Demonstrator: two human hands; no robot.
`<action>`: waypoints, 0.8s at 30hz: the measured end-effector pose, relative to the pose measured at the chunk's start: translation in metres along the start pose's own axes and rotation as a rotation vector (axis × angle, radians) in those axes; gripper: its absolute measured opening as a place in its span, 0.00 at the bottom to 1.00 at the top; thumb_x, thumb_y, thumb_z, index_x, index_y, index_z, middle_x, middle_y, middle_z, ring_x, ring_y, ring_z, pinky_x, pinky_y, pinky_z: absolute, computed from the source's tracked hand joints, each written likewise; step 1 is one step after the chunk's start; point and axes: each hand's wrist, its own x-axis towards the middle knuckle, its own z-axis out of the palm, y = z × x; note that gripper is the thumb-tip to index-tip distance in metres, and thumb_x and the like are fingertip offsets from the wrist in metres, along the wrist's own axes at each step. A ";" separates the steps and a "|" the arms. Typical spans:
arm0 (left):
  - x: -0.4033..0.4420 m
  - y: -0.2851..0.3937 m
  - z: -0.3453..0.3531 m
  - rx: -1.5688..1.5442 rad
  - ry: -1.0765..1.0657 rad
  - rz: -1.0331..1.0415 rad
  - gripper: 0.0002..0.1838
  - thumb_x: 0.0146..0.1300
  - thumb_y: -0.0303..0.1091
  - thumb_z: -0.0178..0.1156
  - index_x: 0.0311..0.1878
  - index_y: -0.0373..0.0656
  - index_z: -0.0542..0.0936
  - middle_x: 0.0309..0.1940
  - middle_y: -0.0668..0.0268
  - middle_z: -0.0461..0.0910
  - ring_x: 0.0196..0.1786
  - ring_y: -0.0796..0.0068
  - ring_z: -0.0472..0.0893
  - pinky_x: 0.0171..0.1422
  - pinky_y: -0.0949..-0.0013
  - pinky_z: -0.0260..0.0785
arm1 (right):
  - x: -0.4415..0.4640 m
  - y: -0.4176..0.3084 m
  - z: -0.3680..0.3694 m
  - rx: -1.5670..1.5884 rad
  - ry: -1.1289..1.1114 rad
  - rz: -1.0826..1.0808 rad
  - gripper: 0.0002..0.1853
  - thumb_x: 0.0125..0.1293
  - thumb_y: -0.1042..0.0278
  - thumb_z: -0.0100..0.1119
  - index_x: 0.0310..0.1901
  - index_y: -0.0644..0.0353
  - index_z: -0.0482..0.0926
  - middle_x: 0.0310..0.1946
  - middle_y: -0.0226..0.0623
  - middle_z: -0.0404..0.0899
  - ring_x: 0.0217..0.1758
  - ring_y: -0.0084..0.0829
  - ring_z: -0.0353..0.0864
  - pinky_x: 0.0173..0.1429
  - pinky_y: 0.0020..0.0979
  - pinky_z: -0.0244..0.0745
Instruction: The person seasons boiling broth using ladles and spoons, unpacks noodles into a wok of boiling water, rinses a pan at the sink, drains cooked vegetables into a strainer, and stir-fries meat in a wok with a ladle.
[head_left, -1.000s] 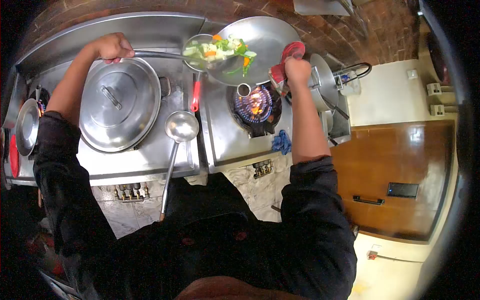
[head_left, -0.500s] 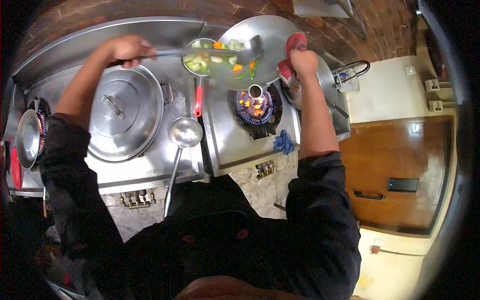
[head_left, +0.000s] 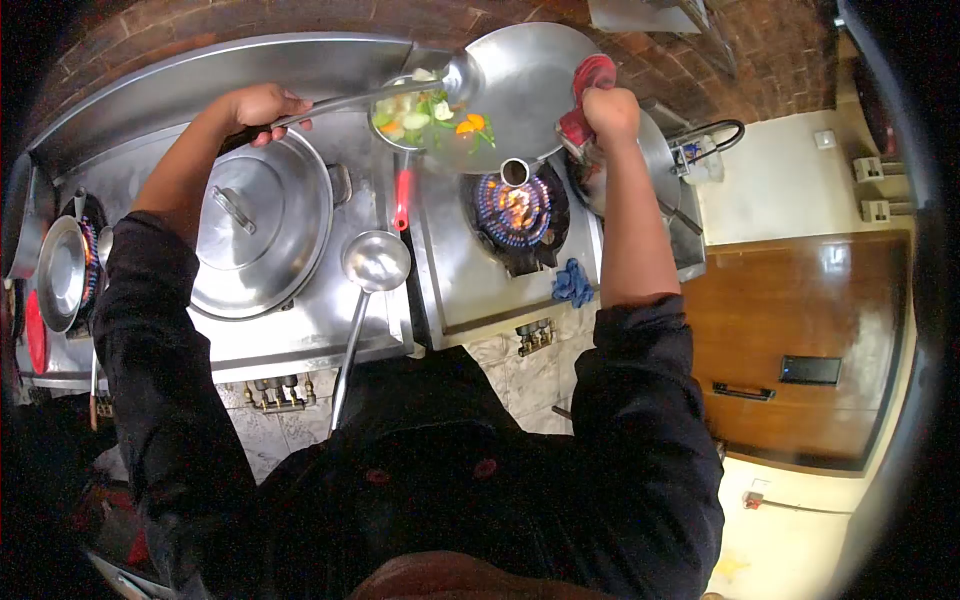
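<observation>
My left hand grips the handle of a long metal ladle, whose bowl is over the left side of a large wok. My right hand is closed round a red cloth at the wok's right edge. The wok is tilted above a lit burner. Carrot, green and pale vegetables lie at its lower left. More pale and green pieces fill a round strainer with a red handle, which touches or overlaps the wok's left edge.
A big lidded pot stands on the left. Another ladle rests at the stove's front, near a blue cloth. A small pan sits over a lit burner at far left. A second wok is at the right.
The ladle bowl has moved back to the wok's left side, and the wok is tilted differently. Vegetables have shifted down and left in the wok. Both hands keep their holds.
</observation>
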 end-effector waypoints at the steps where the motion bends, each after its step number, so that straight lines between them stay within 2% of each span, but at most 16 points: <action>1: -0.003 -0.003 -0.001 -0.010 -0.007 -0.015 0.21 0.67 0.52 0.45 0.42 0.44 0.78 0.12 0.70 0.67 0.09 0.81 0.65 0.13 0.74 0.59 | 0.001 0.001 0.000 -0.020 0.006 -0.035 0.22 0.46 0.62 0.51 0.37 0.73 0.79 0.41 0.59 0.77 0.49 0.49 0.77 0.53 0.37 0.69; 11: -0.027 -0.014 -0.005 -0.002 0.035 -0.039 0.23 0.67 0.53 0.44 0.41 0.43 0.78 0.11 0.70 0.67 0.09 0.79 0.66 0.14 0.72 0.61 | 0.000 0.001 -0.010 0.004 -0.003 0.067 0.23 0.48 0.59 0.49 0.38 0.72 0.79 0.43 0.59 0.76 0.52 0.49 0.75 0.54 0.37 0.68; 15: -0.039 -0.016 -0.012 0.066 0.074 -0.017 0.23 0.67 0.52 0.45 0.42 0.42 0.78 0.11 0.70 0.67 0.09 0.79 0.66 0.14 0.72 0.60 | -0.005 -0.006 -0.020 -0.095 -0.014 -0.004 0.23 0.48 0.59 0.49 0.38 0.71 0.79 0.43 0.58 0.76 0.52 0.49 0.75 0.56 0.37 0.67; 17: -0.052 -0.006 -0.006 0.029 0.085 0.058 0.22 0.67 0.51 0.46 0.41 0.42 0.79 0.12 0.70 0.68 0.10 0.81 0.65 0.14 0.74 0.60 | -0.006 -0.006 -0.022 -0.119 -0.026 -0.009 0.23 0.48 0.59 0.49 0.39 0.71 0.79 0.44 0.58 0.76 0.52 0.50 0.75 0.56 0.37 0.67; 21: -0.059 0.021 0.025 -0.048 0.046 0.081 0.21 0.66 0.52 0.47 0.41 0.43 0.78 0.11 0.73 0.65 0.09 0.84 0.62 0.13 0.78 0.56 | 0.002 -0.009 -0.018 -0.104 -0.018 -0.056 0.23 0.48 0.60 0.49 0.39 0.70 0.79 0.44 0.58 0.76 0.52 0.49 0.75 0.56 0.37 0.67; 23: -0.051 0.028 0.038 -0.089 -0.137 0.095 0.21 0.66 0.51 0.47 0.41 0.42 0.78 0.11 0.72 0.64 0.09 0.84 0.63 0.12 0.78 0.56 | 0.006 -0.015 -0.018 -0.077 -0.005 -0.073 0.23 0.48 0.60 0.49 0.39 0.70 0.79 0.44 0.57 0.76 0.52 0.49 0.75 0.57 0.37 0.67; 24: -0.053 0.033 0.043 -0.025 -0.106 0.083 0.22 0.66 0.51 0.48 0.41 0.40 0.78 0.11 0.72 0.64 0.09 0.83 0.63 0.12 0.77 0.56 | 0.006 -0.018 -0.018 -0.075 -0.007 -0.062 0.23 0.48 0.60 0.49 0.39 0.70 0.79 0.45 0.57 0.76 0.52 0.49 0.75 0.57 0.37 0.67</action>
